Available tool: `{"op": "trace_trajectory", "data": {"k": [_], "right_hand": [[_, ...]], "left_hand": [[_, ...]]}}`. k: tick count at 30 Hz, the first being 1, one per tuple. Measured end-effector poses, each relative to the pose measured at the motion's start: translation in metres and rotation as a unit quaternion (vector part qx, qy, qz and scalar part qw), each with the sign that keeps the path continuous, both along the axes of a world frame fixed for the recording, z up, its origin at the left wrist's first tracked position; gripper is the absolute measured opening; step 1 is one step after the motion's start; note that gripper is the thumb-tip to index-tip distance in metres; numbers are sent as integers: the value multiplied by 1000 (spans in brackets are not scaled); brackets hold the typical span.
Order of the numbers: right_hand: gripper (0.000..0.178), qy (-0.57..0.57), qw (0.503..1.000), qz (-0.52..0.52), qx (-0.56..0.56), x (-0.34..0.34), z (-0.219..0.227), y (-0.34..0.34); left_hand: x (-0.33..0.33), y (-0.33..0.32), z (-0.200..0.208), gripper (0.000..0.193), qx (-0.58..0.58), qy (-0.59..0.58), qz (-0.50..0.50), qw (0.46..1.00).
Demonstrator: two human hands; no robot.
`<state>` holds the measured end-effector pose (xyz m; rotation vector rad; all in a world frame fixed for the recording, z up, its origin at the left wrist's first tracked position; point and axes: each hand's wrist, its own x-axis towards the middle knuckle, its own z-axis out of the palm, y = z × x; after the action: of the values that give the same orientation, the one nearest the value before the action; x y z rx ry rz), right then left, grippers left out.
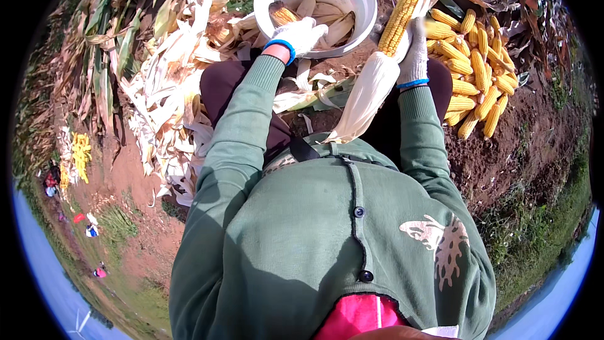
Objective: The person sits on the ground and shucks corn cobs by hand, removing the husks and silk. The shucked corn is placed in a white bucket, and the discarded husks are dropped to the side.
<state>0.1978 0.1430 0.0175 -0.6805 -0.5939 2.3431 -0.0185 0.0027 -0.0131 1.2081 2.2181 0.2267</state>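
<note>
My right hand point(415, 47), in a whitish glove with a blue cuff, is closed round a yellow ear of corn point(402, 16) with bare kernels. Pale husk leaves point(365, 97) hang from it toward my lap, and more husk shows at its upper tip. My left hand point(301, 36), gloved the same way, is over the near rim of a white bucket point(367, 9). Its fingers are curled over a partly bared ear with a dark tip point(283, 14); its palm side is hidden. Several ears in pale husks point(340, 28) lie inside the bucket.
A heap of husked yellow ears point(478, 72) lies on the soil to the right. Loose dry husks point(179, 88) are piled at the left, beside standing stalks point(104, 44). My knees flank the near side of the bucket. Small figures point(92, 230) show far left.
</note>
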Motion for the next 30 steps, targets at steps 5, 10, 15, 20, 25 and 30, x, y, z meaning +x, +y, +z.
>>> {"op": "trace_trajectory", "data": {"k": [5,10,15,20,25,30], "right_hand": [[60,31,999,4,10,-4,-16,12],[61,23,1000,-4,18,-8,-19,18],[59,46,999,3,16,-11,-20,22],[54,19,998,-48,24,-8,-10,22],[53,39,997,-54,34,-5,-16,24],[58,95,994,5,46,-2,-21,24]], "left_hand": [[-32,32,-78,69,-97,17,-277,956],[-8,45,-14,48,-29,-130,-182,974],[-32,22,5,41,188,-338,3,922],[-54,-31,76,37,248,-325,95,908],[-86,-185,134,37,431,-276,362,779],[-96,-403,104,41,525,-264,515,624]]}}
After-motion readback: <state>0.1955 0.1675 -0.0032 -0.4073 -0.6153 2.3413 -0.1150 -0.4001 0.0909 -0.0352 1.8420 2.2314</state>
